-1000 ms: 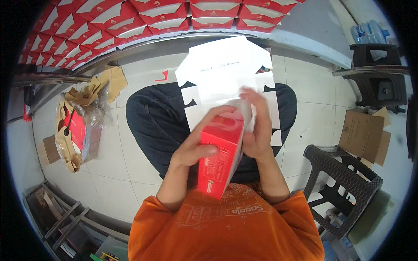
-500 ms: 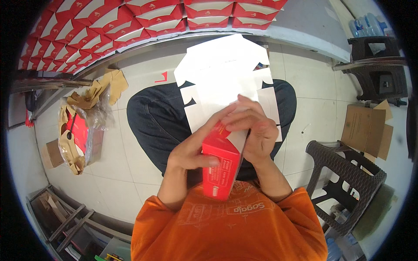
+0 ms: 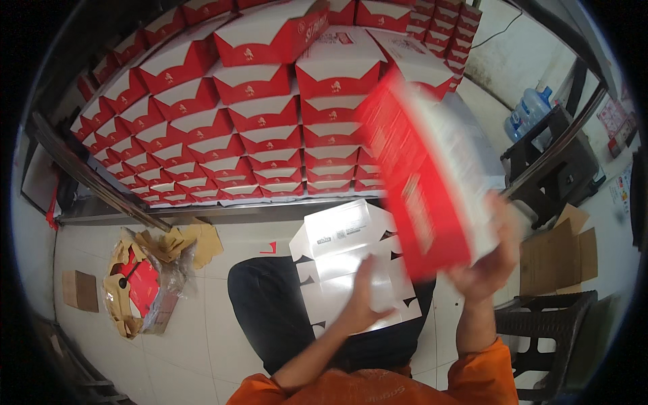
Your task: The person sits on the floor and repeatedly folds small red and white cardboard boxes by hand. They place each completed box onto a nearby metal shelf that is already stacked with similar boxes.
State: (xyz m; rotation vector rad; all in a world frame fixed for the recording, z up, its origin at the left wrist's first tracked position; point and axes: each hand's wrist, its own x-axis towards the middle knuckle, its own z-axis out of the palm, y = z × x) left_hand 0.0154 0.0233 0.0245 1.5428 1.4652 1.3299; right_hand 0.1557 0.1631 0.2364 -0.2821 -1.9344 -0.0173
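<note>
One blurred, oblong red-and-white cardboard box is up in the air, its lower end grasped by the right hand. The left hand, thumb apart and holding nothing, is over one glossy white notched cardboard sheet across the dark-trousered lap. Behind, I count over thirty stacked red-and-white boxes. One crumpled brown-paper-and-clear-plastic package sits on the pale tiled floor.

my right hand is blurred, and so is the red-and-white box it grips, its print smeared past reading. the box hides part of the stacked boxes and of my right knee. the lower edge cuts off my orange shirt. 1 dark speck on the floor is too small to tell.
</note>
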